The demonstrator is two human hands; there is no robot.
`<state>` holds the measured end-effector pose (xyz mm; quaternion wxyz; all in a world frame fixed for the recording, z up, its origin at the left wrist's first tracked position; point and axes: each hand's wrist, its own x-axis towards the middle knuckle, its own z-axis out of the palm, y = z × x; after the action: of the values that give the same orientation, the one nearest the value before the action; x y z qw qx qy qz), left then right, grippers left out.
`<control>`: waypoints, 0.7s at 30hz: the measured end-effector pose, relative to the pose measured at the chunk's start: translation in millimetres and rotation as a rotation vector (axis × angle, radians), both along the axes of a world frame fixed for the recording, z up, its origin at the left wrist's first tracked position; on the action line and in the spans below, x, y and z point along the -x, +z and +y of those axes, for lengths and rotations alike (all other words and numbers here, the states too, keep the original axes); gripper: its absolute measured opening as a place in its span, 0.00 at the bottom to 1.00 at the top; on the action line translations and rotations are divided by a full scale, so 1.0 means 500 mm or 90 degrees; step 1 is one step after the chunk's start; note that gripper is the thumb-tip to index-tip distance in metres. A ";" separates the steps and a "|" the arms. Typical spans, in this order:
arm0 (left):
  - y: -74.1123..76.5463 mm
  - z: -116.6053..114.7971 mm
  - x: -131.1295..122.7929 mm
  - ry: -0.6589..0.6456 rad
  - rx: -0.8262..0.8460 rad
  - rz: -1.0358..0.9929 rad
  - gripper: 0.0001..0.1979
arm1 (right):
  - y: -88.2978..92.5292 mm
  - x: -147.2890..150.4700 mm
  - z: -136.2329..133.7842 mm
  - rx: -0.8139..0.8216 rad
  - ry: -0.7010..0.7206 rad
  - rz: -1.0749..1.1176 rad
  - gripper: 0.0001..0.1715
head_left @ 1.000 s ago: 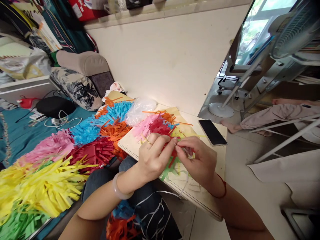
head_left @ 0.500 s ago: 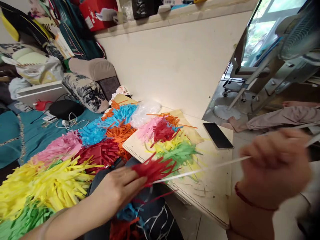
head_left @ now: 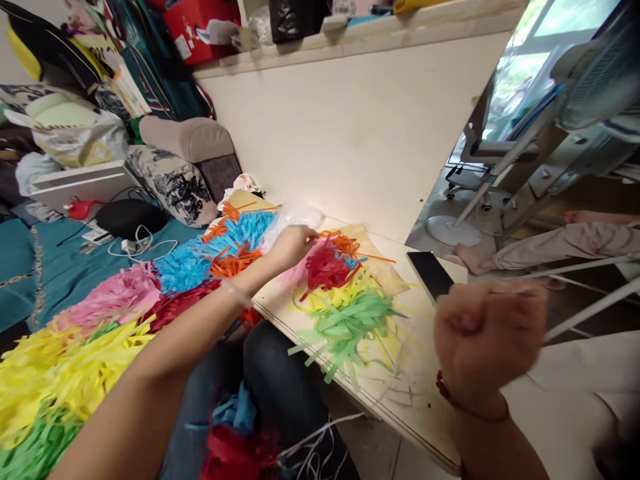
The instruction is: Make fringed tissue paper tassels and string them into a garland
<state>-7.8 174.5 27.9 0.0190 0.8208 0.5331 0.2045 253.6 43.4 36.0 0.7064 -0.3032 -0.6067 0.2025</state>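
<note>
My left hand reaches over the board with its fingers curled together at the upper end of a pink paper tassel. Whether anything is pinched there is hidden. Red paper tassels lie just right of it, with yellow strips and a green paper tassel nearer me. My right hand is raised in a fist over the board's right side; what it holds, if anything, cannot be made out. Down by my lap hang a red tassel, a blue tassel and white string.
A phone lies on the wooden board, partly behind my right hand. Piles of yellow, pink and blue fringe spread to the left. A clear plastic bag sits behind the board. Another person's leg shows at right.
My left hand has let go of the red tassel, now low by my lap, and moved up to the pink one. The string is no longer stretched between my hands; my right hand moved left.
</note>
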 end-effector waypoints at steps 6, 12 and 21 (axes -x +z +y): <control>-0.019 0.154 -0.096 -0.018 0.033 -0.004 0.10 | -0.017 0.049 0.022 0.007 0.117 0.124 0.06; 0.005 0.164 -0.037 0.101 -0.127 -0.156 0.14 | -0.023 0.038 0.004 0.005 0.141 0.128 0.06; 0.068 0.087 0.008 0.001 -0.437 -0.565 0.10 | -0.040 0.058 0.020 0.021 0.163 0.097 0.03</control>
<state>-12.0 218.1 62.0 -0.0269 0.6150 0.3773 0.6919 224.4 53.6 16.1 0.7136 -0.2186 -0.5819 0.3230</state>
